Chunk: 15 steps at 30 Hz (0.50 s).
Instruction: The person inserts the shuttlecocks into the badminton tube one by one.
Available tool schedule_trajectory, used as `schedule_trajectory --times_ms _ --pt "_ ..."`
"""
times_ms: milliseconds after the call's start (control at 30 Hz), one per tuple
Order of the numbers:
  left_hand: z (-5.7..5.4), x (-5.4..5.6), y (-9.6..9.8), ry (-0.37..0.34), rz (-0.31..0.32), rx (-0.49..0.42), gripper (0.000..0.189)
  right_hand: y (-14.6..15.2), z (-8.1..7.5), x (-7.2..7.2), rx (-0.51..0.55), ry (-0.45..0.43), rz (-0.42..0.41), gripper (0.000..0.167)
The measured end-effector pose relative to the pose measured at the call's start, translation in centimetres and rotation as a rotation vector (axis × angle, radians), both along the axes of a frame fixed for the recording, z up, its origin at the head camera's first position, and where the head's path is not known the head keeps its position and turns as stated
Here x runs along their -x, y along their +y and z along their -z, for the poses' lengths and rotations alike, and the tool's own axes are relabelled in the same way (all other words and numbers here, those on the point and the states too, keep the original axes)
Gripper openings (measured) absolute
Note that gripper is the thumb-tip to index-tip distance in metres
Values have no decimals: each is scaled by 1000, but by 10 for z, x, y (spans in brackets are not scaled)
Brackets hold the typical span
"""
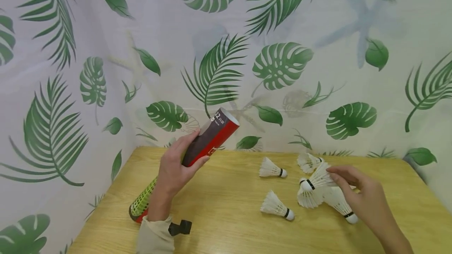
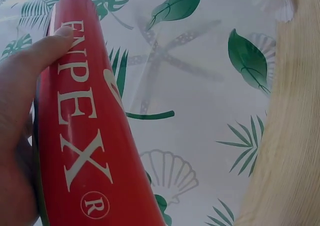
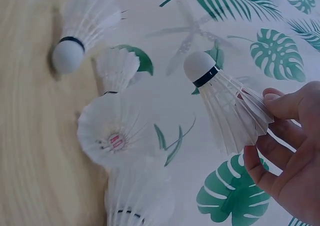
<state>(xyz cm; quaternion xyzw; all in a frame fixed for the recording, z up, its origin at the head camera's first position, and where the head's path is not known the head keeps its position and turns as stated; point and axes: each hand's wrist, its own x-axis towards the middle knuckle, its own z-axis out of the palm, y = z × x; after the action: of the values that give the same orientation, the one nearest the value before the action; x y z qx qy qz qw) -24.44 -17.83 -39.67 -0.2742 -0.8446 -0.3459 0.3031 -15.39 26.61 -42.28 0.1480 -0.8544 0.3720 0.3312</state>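
Observation:
My left hand (image 1: pixel 178 166) grips a red and dark grey shuttlecock tube (image 1: pixel 212 138), tilted with its round end up to the right. In the left wrist view the thumb lies along the red side of the tube (image 2: pixel 95 136), over its white lettering. A green net-patterned section shows at the tube's lower end, below the wrist. My right hand (image 1: pixel 367 195) pinches a white feather shuttlecock (image 3: pixel 230 106) by its skirt edge, cork pointing left. In the head view this shuttlecock overlaps others lying on the table behind it.
On the wooden table (image 1: pixel 226 207) lie two separate shuttlecocks, an upper one (image 1: pixel 270 168) and a lower one (image 1: pixel 276 207), between the hands. Several more cluster at the right, including one (image 1: pixel 340 203) beside the right hand. A leaf-printed cloth (image 1: pixel 226 69) hangs behind the table.

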Motion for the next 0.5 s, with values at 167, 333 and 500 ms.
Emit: schedule_trajectory --times_ms 167,333,500 --pt "-4 -3 5 -12 39 13 72 -2 -11 6 84 -12 5 25" --pt "-6 -8 9 -4 54 52 71 -7 -20 10 149 -39 -6 22" --pt "-1 -13 18 23 87 107 68 -14 -25 11 207 -53 -25 19"
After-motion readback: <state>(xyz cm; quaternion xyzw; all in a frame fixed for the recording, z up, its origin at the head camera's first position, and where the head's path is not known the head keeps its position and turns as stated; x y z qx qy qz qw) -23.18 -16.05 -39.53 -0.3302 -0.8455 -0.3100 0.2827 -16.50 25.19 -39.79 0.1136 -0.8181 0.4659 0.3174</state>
